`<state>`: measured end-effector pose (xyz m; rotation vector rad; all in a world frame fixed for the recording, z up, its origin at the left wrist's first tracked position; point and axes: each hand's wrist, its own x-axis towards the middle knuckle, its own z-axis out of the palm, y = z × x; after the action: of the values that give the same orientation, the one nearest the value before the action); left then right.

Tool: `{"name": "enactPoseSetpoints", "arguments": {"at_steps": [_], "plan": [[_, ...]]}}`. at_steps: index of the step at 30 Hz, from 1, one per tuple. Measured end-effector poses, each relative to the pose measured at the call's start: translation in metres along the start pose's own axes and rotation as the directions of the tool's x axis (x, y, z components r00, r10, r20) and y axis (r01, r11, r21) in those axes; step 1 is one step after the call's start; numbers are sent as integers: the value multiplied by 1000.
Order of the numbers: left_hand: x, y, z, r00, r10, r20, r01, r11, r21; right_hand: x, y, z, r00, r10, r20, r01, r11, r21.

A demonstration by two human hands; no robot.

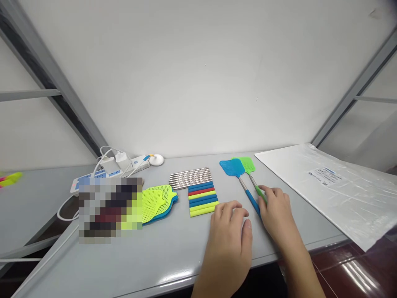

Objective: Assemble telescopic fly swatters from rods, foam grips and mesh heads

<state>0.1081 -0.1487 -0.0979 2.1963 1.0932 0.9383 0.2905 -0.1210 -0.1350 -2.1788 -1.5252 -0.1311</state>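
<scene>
My left hand (231, 238) hovers over or rests on the table beside the foam-like tubes, its fingers loosely bent and apart, with nothing in them. The nearest one is a yellow tube (201, 212), in a row with blue, red and more yellow ones. My right hand (276, 209) is closed around the handle of a green fly swatter (248, 164). Next to it lies a blue fly swatter (232, 167), its head partly over the green one. The lower ends of both handles are hidden by my right hand.
Metal rods (190, 178) lie behind the tubes. Yellow swatter heads (155, 203) are stacked over blue ones on the left, beside a blurred patch. A power strip (108, 176) with white cables stands back left. A white plastic package (328, 178) overhangs the table's right edge.
</scene>
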Motion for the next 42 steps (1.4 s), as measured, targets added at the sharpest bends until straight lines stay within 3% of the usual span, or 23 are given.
{"name": "enactPoseSetpoints", "arguments": {"at_steps": [5,9,14,19,28,35,39,42], "plan": [[21,1,13,976,45,211,-107,949,296,4,16,-7,983,91,159,-97,995,29],[37,-3,30,966,35,254,-151,879,451,7,17,-7,977,91,194,-97,995,22],[48,-6,46,960,10,280,-162,835,525,8,20,-5,977,76,197,-85,996,40],[52,-3,52,965,14,263,-158,830,535,6,23,-6,979,66,191,-86,991,101],[62,-12,57,930,13,367,-192,869,456,7,24,-4,981,16,195,-60,973,221],[57,-9,56,938,28,345,-176,896,407,8,25,-4,980,27,199,-80,962,263],[47,-1,42,942,86,325,-202,917,343,6,24,-8,981,19,193,-74,957,281],[31,1,16,954,190,232,-246,939,240,2,23,-12,992,45,121,-81,946,314]]}}
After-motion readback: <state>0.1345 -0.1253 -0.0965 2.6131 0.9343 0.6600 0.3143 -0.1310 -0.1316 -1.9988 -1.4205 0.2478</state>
